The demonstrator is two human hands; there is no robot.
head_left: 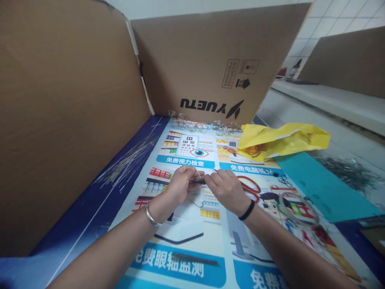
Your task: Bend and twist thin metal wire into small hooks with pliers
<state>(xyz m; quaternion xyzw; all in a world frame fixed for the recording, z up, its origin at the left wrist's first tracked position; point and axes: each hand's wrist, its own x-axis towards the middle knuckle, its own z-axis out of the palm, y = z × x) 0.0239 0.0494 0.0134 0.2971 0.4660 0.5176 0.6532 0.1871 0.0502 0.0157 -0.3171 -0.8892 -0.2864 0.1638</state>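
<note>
My left hand, with a silver bangle at the wrist, is closed in a pinch at mid-table, with a thin pale wire at its fingertips. A dark slim piece runs between both hands; its kind is too small to make out. My right hand, a black band at its wrist, is closed over the other end of that piece. A thin curved wire hangs below the fingers. Red-handled scissors lie just beyond my right hand, their blades partly hidden.
Long straight wires lie at the left. Tangled wire scraps line the back, below the cardboard panel. A yellow bag lies open at the right, near a dark wire heap and a pale wire coil.
</note>
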